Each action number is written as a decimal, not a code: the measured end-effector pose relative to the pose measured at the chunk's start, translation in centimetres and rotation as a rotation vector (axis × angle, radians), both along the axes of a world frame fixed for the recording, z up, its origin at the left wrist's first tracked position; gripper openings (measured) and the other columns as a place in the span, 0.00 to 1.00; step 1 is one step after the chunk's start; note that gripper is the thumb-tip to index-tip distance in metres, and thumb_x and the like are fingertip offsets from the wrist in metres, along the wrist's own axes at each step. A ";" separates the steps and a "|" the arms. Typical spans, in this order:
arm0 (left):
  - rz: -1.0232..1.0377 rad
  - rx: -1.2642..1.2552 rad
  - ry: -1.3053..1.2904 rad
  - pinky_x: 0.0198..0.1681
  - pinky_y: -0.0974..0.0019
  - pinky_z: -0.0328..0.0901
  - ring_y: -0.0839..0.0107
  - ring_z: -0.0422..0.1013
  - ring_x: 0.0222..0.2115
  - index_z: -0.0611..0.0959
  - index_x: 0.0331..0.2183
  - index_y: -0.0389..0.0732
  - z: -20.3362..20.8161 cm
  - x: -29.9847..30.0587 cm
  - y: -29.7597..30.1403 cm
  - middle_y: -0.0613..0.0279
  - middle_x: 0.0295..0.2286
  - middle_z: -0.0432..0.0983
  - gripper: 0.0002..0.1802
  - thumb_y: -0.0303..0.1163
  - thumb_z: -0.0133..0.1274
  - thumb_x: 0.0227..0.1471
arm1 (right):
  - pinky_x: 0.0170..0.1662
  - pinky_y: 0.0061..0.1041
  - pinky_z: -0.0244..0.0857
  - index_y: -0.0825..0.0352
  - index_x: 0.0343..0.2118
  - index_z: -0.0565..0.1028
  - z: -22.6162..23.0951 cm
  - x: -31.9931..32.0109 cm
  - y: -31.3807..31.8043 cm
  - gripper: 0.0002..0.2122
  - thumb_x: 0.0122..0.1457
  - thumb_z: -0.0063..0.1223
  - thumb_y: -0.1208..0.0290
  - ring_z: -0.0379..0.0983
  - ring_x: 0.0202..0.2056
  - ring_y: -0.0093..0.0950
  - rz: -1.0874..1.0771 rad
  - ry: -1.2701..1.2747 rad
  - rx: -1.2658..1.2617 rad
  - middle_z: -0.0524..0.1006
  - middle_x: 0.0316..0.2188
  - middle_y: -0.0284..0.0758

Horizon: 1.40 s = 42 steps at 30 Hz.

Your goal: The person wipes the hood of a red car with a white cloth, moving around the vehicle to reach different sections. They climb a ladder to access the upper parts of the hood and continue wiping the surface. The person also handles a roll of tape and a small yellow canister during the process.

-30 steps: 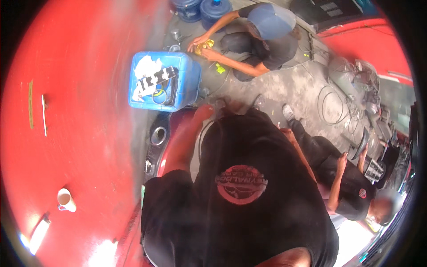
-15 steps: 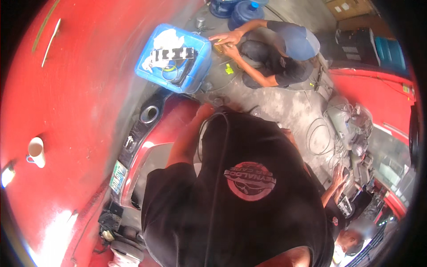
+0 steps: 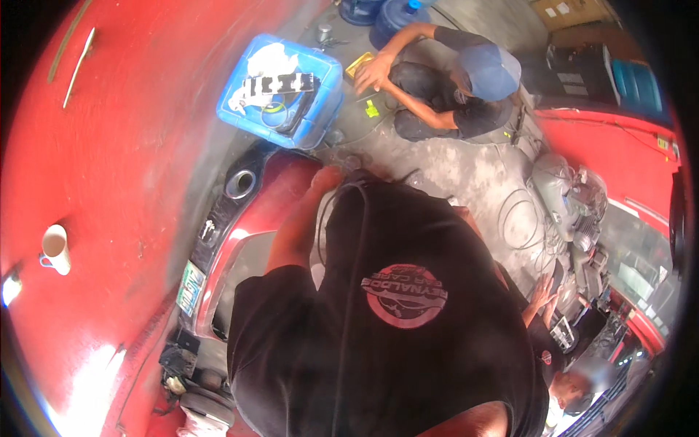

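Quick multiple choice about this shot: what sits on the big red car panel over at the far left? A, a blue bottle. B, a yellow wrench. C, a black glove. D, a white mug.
D: a white mug with its handle showing stands on the red car panel at the far left, apart from the blue crate farther up by the floor.

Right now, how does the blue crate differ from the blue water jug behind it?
The blue crate is boxy and light blue; the water jug is round and darker. The crate is open and holds a white rag and dark parts; the jug is capped. Both stand on the floor.
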<state>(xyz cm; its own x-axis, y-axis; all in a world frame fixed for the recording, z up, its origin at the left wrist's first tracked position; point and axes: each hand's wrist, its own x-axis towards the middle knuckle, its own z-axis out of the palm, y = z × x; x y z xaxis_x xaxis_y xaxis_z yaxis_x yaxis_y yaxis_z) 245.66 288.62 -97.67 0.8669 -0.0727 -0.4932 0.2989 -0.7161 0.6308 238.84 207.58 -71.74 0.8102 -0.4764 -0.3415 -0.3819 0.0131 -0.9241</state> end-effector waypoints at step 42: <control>-0.463 0.234 -0.285 0.29 0.48 0.74 0.49 0.78 0.29 0.84 0.29 0.40 -8.3 0.2 -0.1 0.48 0.27 0.80 0.11 0.33 0.48 0.52 | 0.49 0.40 0.55 0.63 0.56 0.68 -2.5 12.8 37.5 0.27 0.62 0.46 0.46 0.64 0.49 0.39 1.205 0.358 -0.470 0.68 0.47 0.48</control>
<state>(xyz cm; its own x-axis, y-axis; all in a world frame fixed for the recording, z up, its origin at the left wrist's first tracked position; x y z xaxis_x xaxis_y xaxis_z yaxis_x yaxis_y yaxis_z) 245.87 288.48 -105.96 0.8716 -0.3924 -0.2937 -0.2362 -0.8613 0.4499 251.65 245.04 -74.28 0.7057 0.3360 -0.6237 -0.1506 -0.7891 -0.5956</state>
